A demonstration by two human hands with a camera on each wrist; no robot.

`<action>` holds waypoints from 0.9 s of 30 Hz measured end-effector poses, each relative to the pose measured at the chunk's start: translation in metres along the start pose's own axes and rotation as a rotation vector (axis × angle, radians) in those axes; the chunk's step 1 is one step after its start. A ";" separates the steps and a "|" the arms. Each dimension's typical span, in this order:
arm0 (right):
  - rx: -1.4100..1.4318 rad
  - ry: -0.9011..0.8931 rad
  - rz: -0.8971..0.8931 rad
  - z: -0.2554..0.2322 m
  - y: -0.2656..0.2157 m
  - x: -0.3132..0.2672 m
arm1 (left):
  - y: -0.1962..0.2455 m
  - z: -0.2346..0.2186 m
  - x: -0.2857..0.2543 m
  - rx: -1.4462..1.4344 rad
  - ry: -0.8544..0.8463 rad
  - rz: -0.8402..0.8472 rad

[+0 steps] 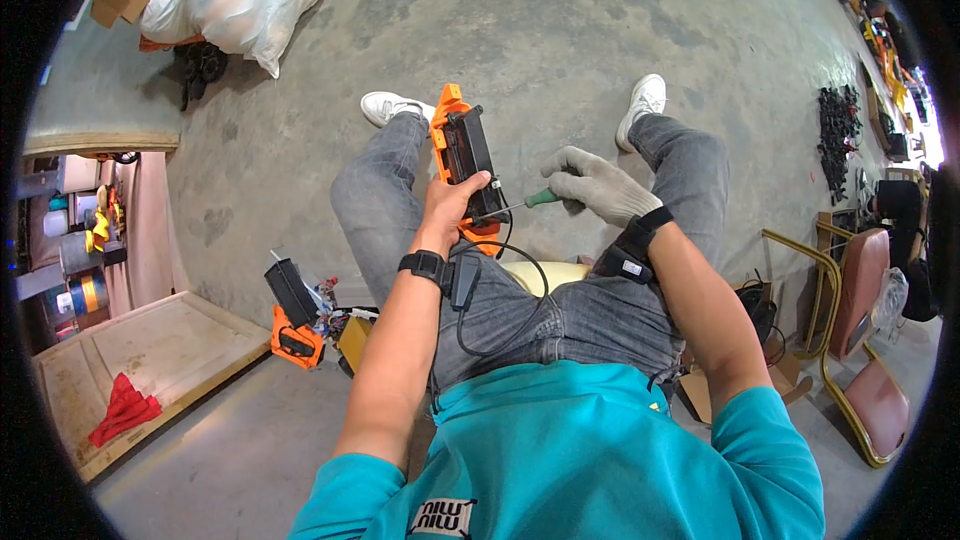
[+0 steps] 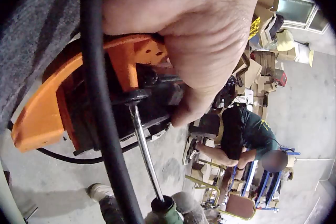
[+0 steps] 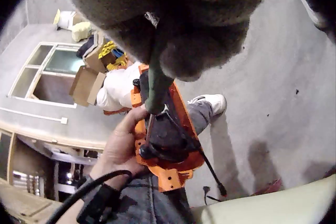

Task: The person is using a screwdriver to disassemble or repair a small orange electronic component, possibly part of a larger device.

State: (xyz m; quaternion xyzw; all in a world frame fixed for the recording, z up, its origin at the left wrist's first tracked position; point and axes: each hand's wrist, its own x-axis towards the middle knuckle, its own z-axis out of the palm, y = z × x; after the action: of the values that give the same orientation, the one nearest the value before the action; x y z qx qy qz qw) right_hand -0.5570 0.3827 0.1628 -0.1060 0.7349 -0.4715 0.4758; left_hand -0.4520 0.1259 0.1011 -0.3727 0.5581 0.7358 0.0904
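Observation:
My bare left hand (image 1: 452, 208) grips an orange-and-black device (image 1: 468, 145) between my knees, thumb over its black body. In the right wrist view a black cord (image 3: 209, 169) hangs from the device (image 3: 170, 129). My right hand (image 1: 600, 186), in a grey glove, holds a screwdriver (image 1: 541, 198) by its green handle. The screwdriver's metal shaft (image 2: 147, 155) points at the near end of the device, its tip at a dark round spot beside an orange strip in the left wrist view. Gloved fingers (image 3: 184, 58) wrap the handle's top; the palm is hidden.
Another orange-and-black piece (image 1: 296, 342) lies left of my leg among small parts. A wooden board (image 1: 215, 335) carries a red cloth (image 1: 125, 410). White bags (image 1: 240, 5) stand far left; a gold-framed chair (image 1: 865, 290) stands right. Another person (image 2: 252, 134) is in the background.

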 end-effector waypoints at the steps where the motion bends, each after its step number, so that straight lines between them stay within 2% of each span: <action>1: -0.043 0.053 -0.127 0.001 0.005 0.001 | 0.000 0.000 0.000 0.001 -0.004 -0.009; 2: -0.086 0.105 -0.254 0.002 0.010 0.002 | 0.000 0.000 0.000 0.000 -0.004 -0.009; 6: -0.092 0.105 -0.291 0.005 0.002 0.000 | 0.000 0.001 -0.001 0.007 0.001 0.004; 8: -0.083 0.014 0.063 0.002 -0.014 -0.004 | -0.001 -0.001 0.001 0.000 -0.004 -0.004; 12: 0.032 -0.041 0.054 -0.002 -0.007 -0.003 | -0.001 0.000 0.001 0.000 -0.001 -0.017; 14: 0.017 0.011 -0.087 0.000 -0.006 -0.004 | 0.000 0.001 0.000 -0.014 0.002 -0.016; 15: 0.016 0.011 -0.087 0.001 -0.001 -0.002 | 0.000 0.001 -0.001 0.000 -0.002 -0.010; 17: -0.100 0.106 -0.295 0.002 0.012 0.005 | 0.001 0.001 -0.001 0.015 -0.004 -0.004; 18: -0.100 0.106 -0.295 0.004 0.007 0.002 | 0.001 0.001 -0.001 0.004 -0.004 -0.001; 20: 0.016 0.092 -0.122 0.009 -0.011 -0.007 | 0.002 0.002 -0.002 -0.006 -0.004 0.000; 21: 0.017 0.091 -0.122 0.005 -0.015 -0.007 | 0.002 0.001 -0.002 0.002 -0.003 -0.014; 23: -0.043 -0.065 0.143 -0.003 -0.020 -0.005 | 0.002 0.001 -0.002 0.013 -0.003 -0.029; 27: -0.010 -0.020 0.051 -0.001 -0.006 -0.001 | 0.000 0.002 -0.001 0.000 -0.005 0.003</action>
State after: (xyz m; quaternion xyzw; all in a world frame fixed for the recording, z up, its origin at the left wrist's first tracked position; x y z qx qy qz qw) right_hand -0.5596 0.3805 0.1683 -0.0942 0.7350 -0.4543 0.4945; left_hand -0.4519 0.1276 0.1018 -0.3700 0.5584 0.7370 0.0906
